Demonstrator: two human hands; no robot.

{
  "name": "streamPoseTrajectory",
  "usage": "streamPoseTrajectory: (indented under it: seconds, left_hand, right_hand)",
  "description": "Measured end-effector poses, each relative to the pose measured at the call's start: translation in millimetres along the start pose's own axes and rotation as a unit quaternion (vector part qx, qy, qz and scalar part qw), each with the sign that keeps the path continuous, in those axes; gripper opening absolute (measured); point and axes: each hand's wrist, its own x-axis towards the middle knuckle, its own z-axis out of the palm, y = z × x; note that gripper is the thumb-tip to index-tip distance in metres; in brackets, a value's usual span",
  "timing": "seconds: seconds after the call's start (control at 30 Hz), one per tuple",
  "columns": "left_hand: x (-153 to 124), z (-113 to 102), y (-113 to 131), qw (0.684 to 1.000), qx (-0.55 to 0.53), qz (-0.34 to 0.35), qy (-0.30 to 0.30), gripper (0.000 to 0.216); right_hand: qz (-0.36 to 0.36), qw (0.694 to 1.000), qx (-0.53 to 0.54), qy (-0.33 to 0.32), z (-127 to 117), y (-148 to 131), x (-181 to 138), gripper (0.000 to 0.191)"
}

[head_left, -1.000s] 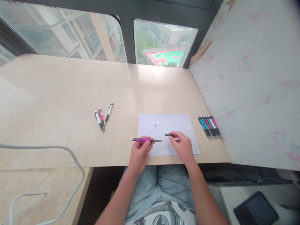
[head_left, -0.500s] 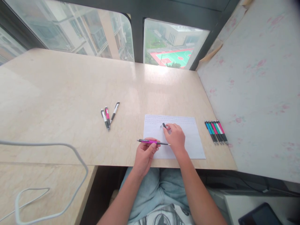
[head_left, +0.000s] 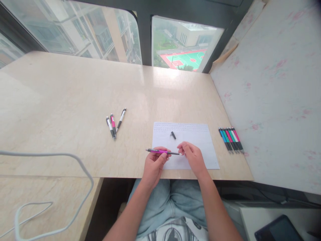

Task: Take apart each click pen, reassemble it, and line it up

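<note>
My left hand (head_left: 155,165) is closed around a magenta click pen (head_left: 158,151), held level over the paper's left edge. The pen's black clip end points left. Its front grip is off, and a thin dark refill (head_left: 175,153) sticks out to the right. My right hand (head_left: 192,156) is at the refill's tip with its fingers curled together; whether they pinch the tip is too small to tell. Behind the hands, a black pen grip (head_left: 173,135) lies on the white sheet of paper (head_left: 195,144), with a tiny metallic piece at its left end.
Two white pens and one pink pen (head_left: 113,124) lie left of the paper on the desk (head_left: 75,100). To the right, several coloured pens (head_left: 230,140) lie in a row near the wall. A white cable (head_left: 80,164) loops at front left. Windows stand behind the desk.
My right hand has let go of the black pen grip, leaving it on the paper, and has moved toward me to the refill's tip. My left hand still holds the pen.
</note>
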Motion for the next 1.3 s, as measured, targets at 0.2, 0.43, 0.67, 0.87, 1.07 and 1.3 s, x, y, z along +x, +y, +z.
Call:
streamPoseTrajectory:
  seconds: [0.2, 0.43, 0.67, 0.87, 1.07, 1.3]
  left_hand:
    - [-1.0, 0.0, -1.7, 0.997, 0.071, 0.031, -0.015, 0.018]
    - [-3.9, 1.1, 0.3, 0.991, 0.126, 0.034, -0.033, 0.019]
    - [-4.1, -0.2, 0.2, 0.991, 0.124, 0.037, -0.042, 0.019]
    - [-5.3, 0.7, 1.3, 0.992, 0.115, 0.028, -0.043, 0.025]
    - [-3.6, 0.0, 0.5, 0.992, 0.114, 0.032, -0.046, 0.022]
    - [-3.8, 2.7, 1.1, 0.989, 0.139, 0.024, -0.034, 0.021]
  right_hand:
    - [-0.009, 0.997, 0.013, -0.082, -1.2, -4.0, -22.8, 0.047]
    - [-0.012, 0.996, 0.047, -0.072, -6.9, -3.3, -29.6, 0.037]
    - [-0.010, 0.994, 0.072, -0.087, -10.6, -1.3, -34.6, 0.035]
    - [0.011, 0.992, 0.096, -0.085, -9.3, 2.1, -36.5, 0.050]
    - [0.011, 0.991, 0.095, -0.092, -8.4, 4.6, -35.8, 0.049]
    - [-0.073, 0.995, 0.036, -0.063, -11.8, -2.0, -37.2, 0.039]
